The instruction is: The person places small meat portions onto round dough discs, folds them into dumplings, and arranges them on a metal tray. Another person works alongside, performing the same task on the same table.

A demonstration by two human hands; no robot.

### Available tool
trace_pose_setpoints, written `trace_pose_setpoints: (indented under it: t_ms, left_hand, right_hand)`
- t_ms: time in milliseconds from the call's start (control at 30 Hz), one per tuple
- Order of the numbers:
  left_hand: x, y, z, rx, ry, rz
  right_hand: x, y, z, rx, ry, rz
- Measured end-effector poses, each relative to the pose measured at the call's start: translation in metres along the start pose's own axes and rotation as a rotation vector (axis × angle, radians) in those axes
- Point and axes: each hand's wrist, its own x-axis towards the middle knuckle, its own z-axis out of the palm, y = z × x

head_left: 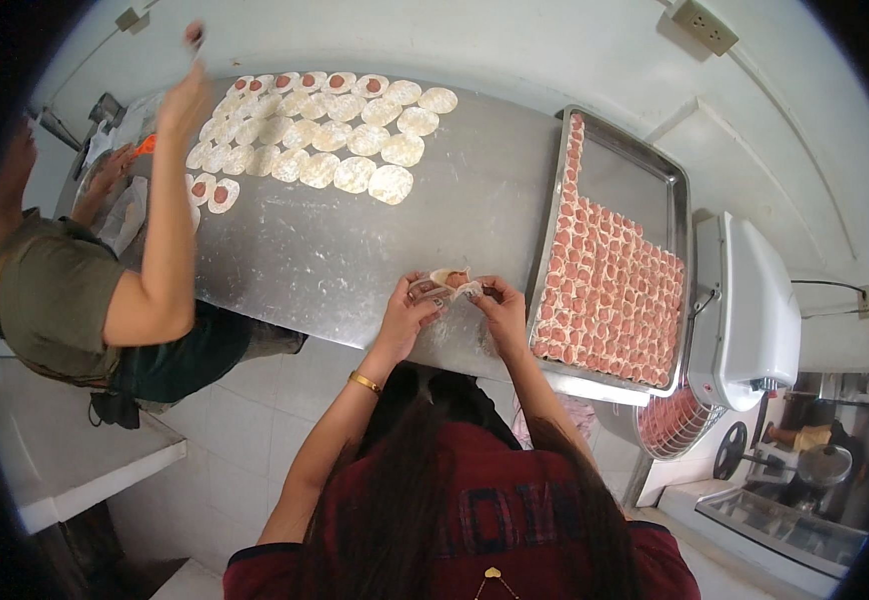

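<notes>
Between my two hands, over the near edge of the steel table, is a dumpling (452,279): a thin pale dough wrapper, partly folded up around pink meat filling. My left hand (413,308) pinches its left side, fingers curled round the edge. The fingers of my right hand (501,308) grip the wrapper's right side. To the right lies a large metal tray (619,160) with close rows of open-topped dumplings (610,295) filling most of it. Floured round wrappers (391,184) lie in rows at the far left, several of them topped with meat.
On the left a co-worker (65,300) lifts a spoon (195,36) with meat on it; the other hand is near an orange utensil (145,146). The flour-dusted steel table (495,160) spans the middle. Right of the tray stands a white mixer (750,310) with a bowl of meat (680,420).
</notes>
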Motion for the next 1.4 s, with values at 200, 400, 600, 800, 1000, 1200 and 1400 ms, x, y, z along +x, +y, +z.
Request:
trace_pose_setpoints:
  t_ms: [200,400,600,800,1000,1200,1400]
  left_hand:
    - [0.012,-0.017,-0.015,0.505,0.019,0.026]
    - [0.015,-0.04,-0.02,0.917,-0.044,0.448]
    - [0.012,-0.033,-0.002,0.953,-0.017,0.297]
    - [0.012,-0.03,-0.002,1.208,-0.108,0.259]
    - [0.017,-0.036,-0.008,1.146,-0.218,0.162]
    - [0.017,-0.031,-0.002,1.276,-0.212,0.169]
    - [0.014,-0.03,0.004,1.437,-0.199,0.215]
  right_hand:
    - [-0.001,0.005,-0.011,-0.254,-0.065,-0.053]
    - [-0.009,0.012,-0.011,-0.474,-0.042,-0.176]
    - [-0.002,0.009,-0.012,-0.702,-0.08,-0.338]
    - [-0.013,0.007,-0.014,-0.827,-0.038,-0.415]
    - [-0.013,0.012,-0.013,-0.821,-0.083,-0.45]
    - [-0.021,0.004,-0.017,-0.798,-0.078,-0.349]
    - [-0.015,0.004,-0.011,-0.851,-0.133,-0.391]
